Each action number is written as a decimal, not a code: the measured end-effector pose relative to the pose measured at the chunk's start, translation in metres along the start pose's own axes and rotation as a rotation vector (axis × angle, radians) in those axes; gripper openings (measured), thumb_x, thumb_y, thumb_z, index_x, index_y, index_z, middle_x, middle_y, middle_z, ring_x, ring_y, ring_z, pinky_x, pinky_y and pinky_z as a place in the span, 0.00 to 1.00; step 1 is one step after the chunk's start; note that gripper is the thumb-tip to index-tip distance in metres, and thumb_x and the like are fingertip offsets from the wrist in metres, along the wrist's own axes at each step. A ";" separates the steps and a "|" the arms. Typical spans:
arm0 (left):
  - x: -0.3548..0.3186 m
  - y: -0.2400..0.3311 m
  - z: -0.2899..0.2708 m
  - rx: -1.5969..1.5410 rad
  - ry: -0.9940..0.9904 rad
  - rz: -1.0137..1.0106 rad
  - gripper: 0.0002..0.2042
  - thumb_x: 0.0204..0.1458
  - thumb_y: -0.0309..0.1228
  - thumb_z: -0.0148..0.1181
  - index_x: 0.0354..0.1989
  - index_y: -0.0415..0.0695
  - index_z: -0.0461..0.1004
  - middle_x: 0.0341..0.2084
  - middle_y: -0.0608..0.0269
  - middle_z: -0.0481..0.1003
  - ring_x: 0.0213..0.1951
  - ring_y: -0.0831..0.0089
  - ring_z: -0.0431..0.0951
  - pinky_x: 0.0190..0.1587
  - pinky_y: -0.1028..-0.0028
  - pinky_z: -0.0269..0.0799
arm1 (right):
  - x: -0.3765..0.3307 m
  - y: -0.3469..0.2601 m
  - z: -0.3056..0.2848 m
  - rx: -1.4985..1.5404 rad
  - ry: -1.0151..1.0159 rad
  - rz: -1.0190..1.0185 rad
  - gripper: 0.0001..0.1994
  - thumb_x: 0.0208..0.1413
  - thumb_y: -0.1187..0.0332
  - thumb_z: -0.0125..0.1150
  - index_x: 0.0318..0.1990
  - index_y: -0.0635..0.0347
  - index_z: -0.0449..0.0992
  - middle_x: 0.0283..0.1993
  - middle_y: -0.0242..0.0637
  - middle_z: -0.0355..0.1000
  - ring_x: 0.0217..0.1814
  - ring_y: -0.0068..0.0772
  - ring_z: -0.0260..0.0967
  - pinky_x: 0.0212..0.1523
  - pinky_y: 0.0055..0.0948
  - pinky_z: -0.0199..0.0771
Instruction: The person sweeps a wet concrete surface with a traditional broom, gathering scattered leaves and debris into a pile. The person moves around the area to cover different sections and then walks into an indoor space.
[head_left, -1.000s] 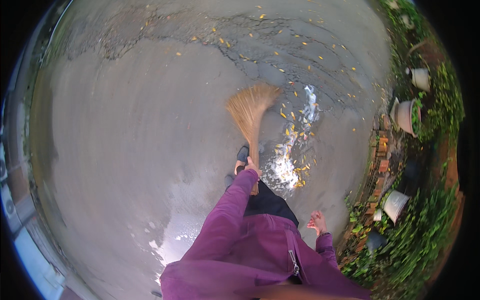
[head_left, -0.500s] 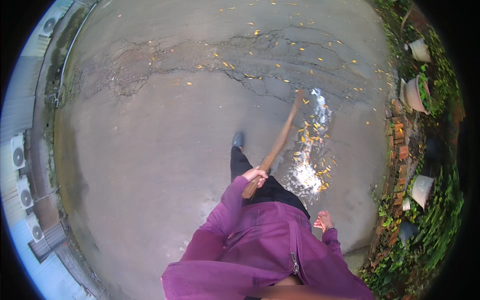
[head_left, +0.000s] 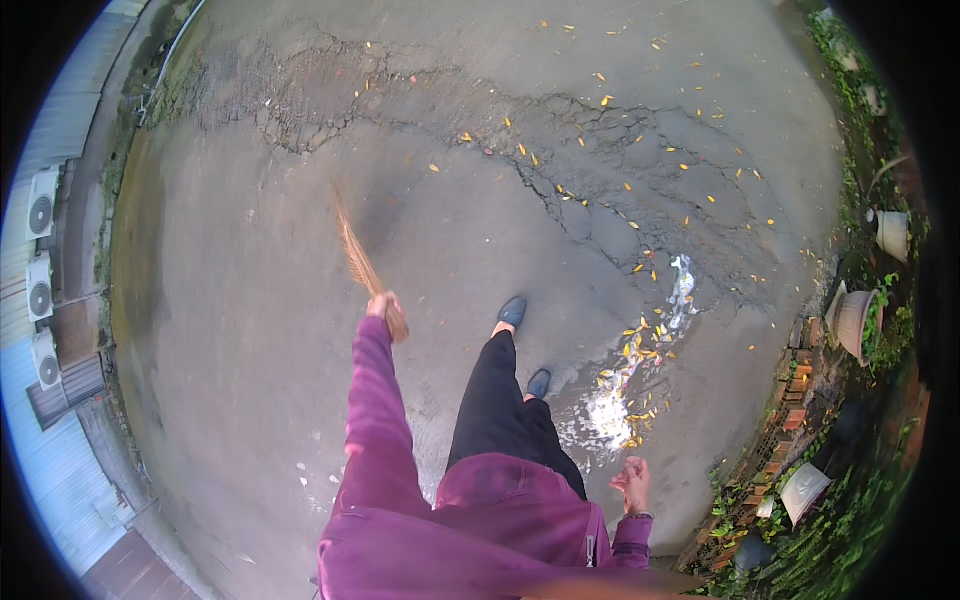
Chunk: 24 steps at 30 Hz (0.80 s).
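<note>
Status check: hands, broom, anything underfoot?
Left hand gripping broom, raised. Right hand empty, open. Yellow leaves and wet patch right of feet.

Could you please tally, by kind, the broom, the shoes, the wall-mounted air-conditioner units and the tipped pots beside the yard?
Broom, held in the left hand: 1
Shoes: 2
Air-conditioner units: 3
Pots: 3
Total: 9

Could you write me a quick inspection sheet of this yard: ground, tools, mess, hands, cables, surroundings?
Surface: cracked concrete ground, wet puddle by the feet.
Job's things: straw broom, raised off the ground to the person's left.
Clutter: yellow fallen leaves, thickest around the puddle.
Grippers: left hand grips the broom; right hand open, holding nothing.
Cables: nothing seen.
Surroundings: pale plant pots and greenery at right; air-conditioner units on the left wall.
</note>
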<state>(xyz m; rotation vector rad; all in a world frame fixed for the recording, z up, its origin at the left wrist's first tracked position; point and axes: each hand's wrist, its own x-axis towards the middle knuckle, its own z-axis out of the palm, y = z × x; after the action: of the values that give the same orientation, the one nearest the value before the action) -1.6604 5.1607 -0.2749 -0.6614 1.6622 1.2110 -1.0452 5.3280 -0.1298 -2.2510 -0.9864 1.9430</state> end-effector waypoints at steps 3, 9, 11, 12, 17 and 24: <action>0.062 0.024 0.022 -0.160 -0.143 -0.125 0.06 0.38 0.25 0.48 0.13 0.42 0.63 0.08 0.65 0.63 0.14 0.69 0.69 0.18 0.70 0.67 | -0.006 -0.021 0.019 -0.021 0.004 -0.029 0.09 0.50 0.73 0.45 0.40 0.57 0.62 0.20 0.32 0.61 0.18 0.24 0.65 0.20 0.25 0.70; 0.006 -0.086 0.149 0.567 0.027 -0.012 0.42 0.39 0.20 0.49 0.59 0.51 0.27 0.22 0.48 0.69 0.13 0.64 0.70 0.16 0.64 0.70 | -0.012 -0.010 0.034 -0.063 -0.012 0.128 0.10 0.48 0.74 0.46 0.40 0.58 0.62 0.20 0.34 0.62 0.17 0.27 0.65 0.18 0.26 0.71; -0.025 -0.092 0.174 0.609 -0.109 -0.109 0.40 0.38 0.18 0.50 0.58 0.51 0.32 0.21 0.51 0.68 0.13 0.66 0.69 0.15 0.64 0.69 | -0.012 -0.002 0.033 -0.108 -0.018 0.169 0.10 0.47 0.73 0.47 0.40 0.58 0.61 0.20 0.34 0.62 0.16 0.28 0.64 0.17 0.28 0.71; -0.037 -0.089 0.184 0.577 -0.192 -0.103 0.37 0.37 0.17 0.49 0.56 0.48 0.38 0.20 0.53 0.67 0.13 0.67 0.68 0.14 0.65 0.68 | -0.011 0.000 0.031 -0.128 -0.015 0.178 0.10 0.47 0.73 0.48 0.39 0.58 0.61 0.20 0.35 0.62 0.15 0.28 0.64 0.17 0.29 0.71; -0.065 -0.039 0.178 0.118 -0.810 -0.048 0.10 0.45 0.23 0.47 0.36 0.44 0.57 0.12 0.66 0.61 0.11 0.76 0.62 0.12 0.74 0.62 | 0.006 -0.011 0.019 -0.159 0.031 0.137 0.06 0.49 0.70 0.49 0.35 0.57 0.62 0.19 0.36 0.62 0.14 0.33 0.64 0.18 0.37 0.72; -0.102 0.012 0.077 -0.155 -0.816 -0.257 0.09 0.42 0.28 0.51 0.16 0.46 0.59 0.10 0.71 0.59 0.12 0.83 0.60 0.14 0.81 0.59 | 0.054 -0.076 0.031 -0.151 0.012 -0.042 0.08 0.49 0.69 0.50 0.35 0.60 0.63 0.21 0.38 0.63 0.19 0.35 0.66 0.21 0.38 0.74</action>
<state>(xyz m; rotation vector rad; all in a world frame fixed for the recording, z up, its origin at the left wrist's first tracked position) -1.5994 5.2257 -0.1823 -0.3715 0.7874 1.2026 -1.1047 5.4016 -0.1550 -2.2935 -1.2076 1.8967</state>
